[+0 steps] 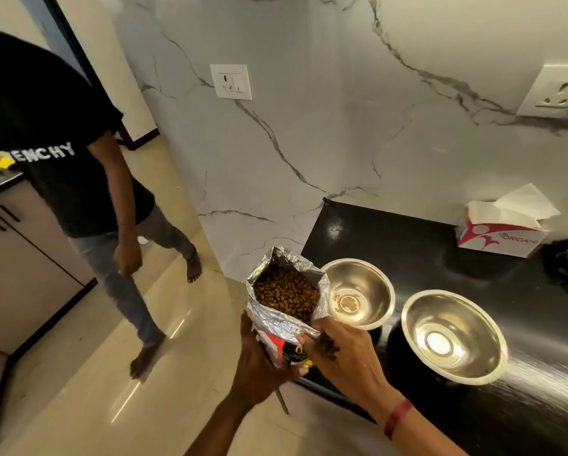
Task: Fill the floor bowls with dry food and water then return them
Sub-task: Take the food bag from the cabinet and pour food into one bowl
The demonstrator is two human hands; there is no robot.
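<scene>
The bag is held upright off the left end of the counter, over the floor. Its long axis runs approx vertical, tipped a little away from the camera. The torn foil mouth points up, and brown kibble is seen inside, close to the rim.

The bag's lower part is gripped from below/behind by the L hand, with fingers curled round it and tips hidden by the bag. The front right edge, just under the mouth, is pinched by the R hand, thumb against curled fingers. A dark patch at its palm can't be made out. A red band is worn on the R wrist.

Two steel bowls are set rims-up on the black counter, apart from each other. The left bowl sits at the counter's left corner, its rim overlapped in view by the bag's right side; contact can't be told. Crumbs are seen at its btm. The right bowl sits nearer the camera, w/ a shiny btm.

A tissue box is set farther back by the marble wall. Another person, in black T-shirt & jeans, is seen barefoot on the floor at left.
</scene>
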